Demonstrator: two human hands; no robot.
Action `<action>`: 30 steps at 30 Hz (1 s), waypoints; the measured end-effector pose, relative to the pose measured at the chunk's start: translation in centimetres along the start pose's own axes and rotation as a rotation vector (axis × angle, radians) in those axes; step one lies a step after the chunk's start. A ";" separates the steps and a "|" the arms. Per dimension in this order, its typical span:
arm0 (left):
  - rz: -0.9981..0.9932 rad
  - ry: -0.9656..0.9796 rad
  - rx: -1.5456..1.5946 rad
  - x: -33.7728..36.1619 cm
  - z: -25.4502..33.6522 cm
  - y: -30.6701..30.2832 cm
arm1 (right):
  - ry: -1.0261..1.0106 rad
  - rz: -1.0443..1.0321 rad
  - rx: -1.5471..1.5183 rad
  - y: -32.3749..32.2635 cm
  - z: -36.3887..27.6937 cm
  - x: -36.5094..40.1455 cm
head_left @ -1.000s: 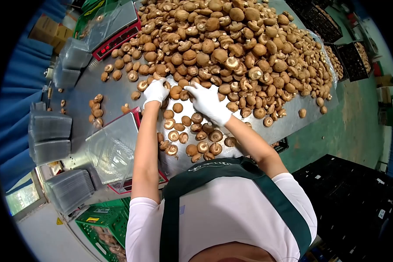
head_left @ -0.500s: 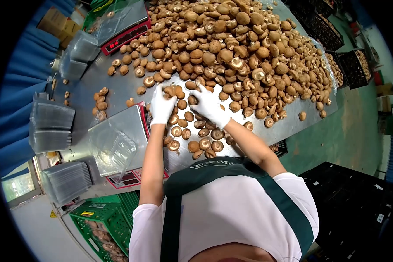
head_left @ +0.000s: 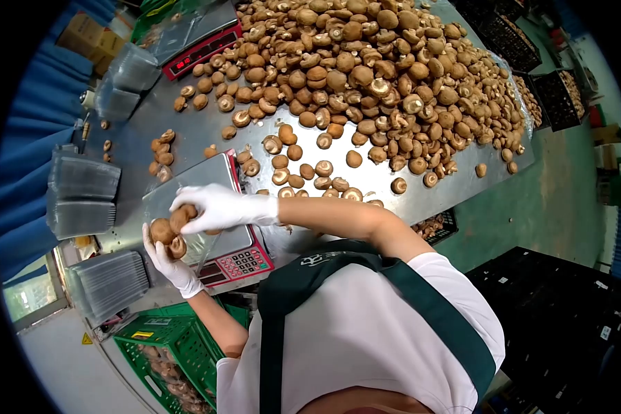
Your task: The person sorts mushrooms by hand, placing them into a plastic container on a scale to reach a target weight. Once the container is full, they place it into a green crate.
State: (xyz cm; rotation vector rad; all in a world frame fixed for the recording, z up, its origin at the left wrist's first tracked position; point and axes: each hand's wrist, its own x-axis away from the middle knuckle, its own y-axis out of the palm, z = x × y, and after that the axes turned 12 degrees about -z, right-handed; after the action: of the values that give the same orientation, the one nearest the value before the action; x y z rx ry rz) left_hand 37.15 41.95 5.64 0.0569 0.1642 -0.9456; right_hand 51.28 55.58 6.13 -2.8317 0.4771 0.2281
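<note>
Both my hands wear white gloves and are close together over the left part of the scale (head_left: 241, 240). My left hand (head_left: 171, 268) has its fingers curled around brown mushrooms (head_left: 161, 232) from below. From the right, my right hand (head_left: 221, 207) reaches across with its fingers closed on a mushroom (head_left: 180, 219) beside them. Under the hands lies clear plastic (head_left: 155, 200), partly hidden. On the metal table (head_left: 269, 238), loose mushrooms (head_left: 306, 170) are scattered right of the scale, some cap up and some stem up.
A large mushroom heap (head_left: 393, 76) covers the far table. Stacked clear trays (head_left: 83, 190) line the left edge. A second red scale (head_left: 201, 50) stands at the back left. A green crate (head_left: 165, 345) sits below the table, and black crates (head_left: 552, 303) are at right.
Both hands have moved left and nearer, from the loose mushrooms to over the scale, with mushrooms in them. The right arm now crosses the table's near part.
</note>
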 end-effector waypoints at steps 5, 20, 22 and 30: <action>-0.113 -0.003 -0.809 -0.2 -2.6 -1.8 | 0.007 -0.015 0.412 2.3 1.0 -1.2; -0.343 0.114 -0.808 -9.6 1.7 4.4 | 0.658 0.213 1.187 -18.2 16.1 0.9; -0.412 0.090 -0.832 -12.0 1.1 5.9 | 0.577 0.099 1.266 -18.6 17.6 0.5; -0.864 -0.062 -1.172 -21.9 -5.1 12.7 | 0.445 0.106 0.937 -13.0 13.9 4.1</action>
State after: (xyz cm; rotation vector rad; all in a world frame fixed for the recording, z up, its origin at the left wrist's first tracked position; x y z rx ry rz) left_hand 34.28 67.56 3.95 -1.2062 0.6968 -1.5679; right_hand 57.95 70.06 -4.96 -1.9150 0.6127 -0.4955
